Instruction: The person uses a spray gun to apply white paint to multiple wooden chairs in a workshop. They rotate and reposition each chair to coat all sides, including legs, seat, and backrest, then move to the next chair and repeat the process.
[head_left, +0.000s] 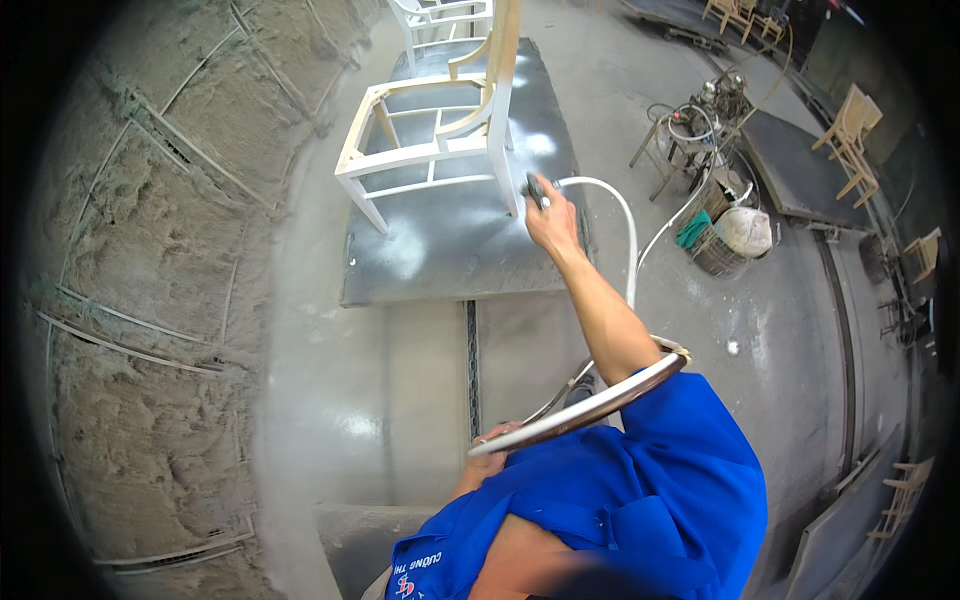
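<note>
My right hand (552,222) is closed around a spray gun (537,190), held out beside the back leg of a wooden chair frame (420,155). White coats the chair's near rails and legs, while bare wood shows on its far seat rails and armrests. It stands on a dark flat platform (450,287). From the gun a white hose (622,208) arcs to the right and down. Close to my waist, my left hand (488,458) grips a looped part of the hose, which partly covers its fingers. The loop also passes by my right elbow.
Behind stands a second white chair (430,22). A dusty, overspray-coated wall (150,230) runs along the left. To the right are a stand with spray equipment (700,125), a basket holding a white container (745,232), and unpainted chairs (850,140). A chain track (473,370) crosses the floor.
</note>
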